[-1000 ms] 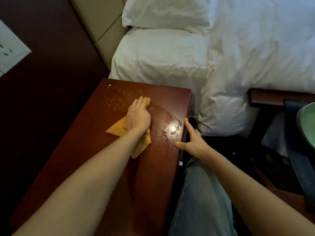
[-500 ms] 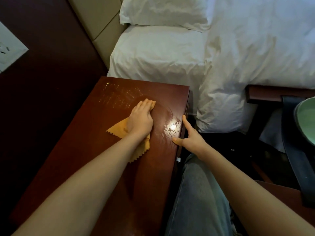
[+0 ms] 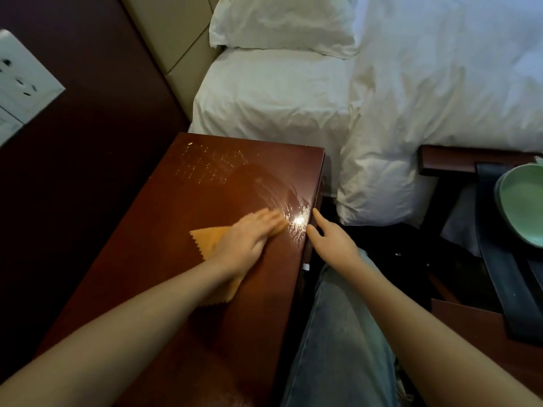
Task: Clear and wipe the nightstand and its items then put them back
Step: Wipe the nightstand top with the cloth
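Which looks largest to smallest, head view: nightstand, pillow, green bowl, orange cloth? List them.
1. nightstand
2. pillow
3. green bowl, orange cloth: unranked; bowl cut by frame, cloth partly under left hand

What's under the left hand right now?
An orange cloth, pressed flat on the nightstand. Its edges show beside the left hand and below the wrist; its middle is covered.

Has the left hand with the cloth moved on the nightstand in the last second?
Yes. The left hand has slid the orange cloth toward the right edge of the nightstand, away from the speckled marks at its far corner.
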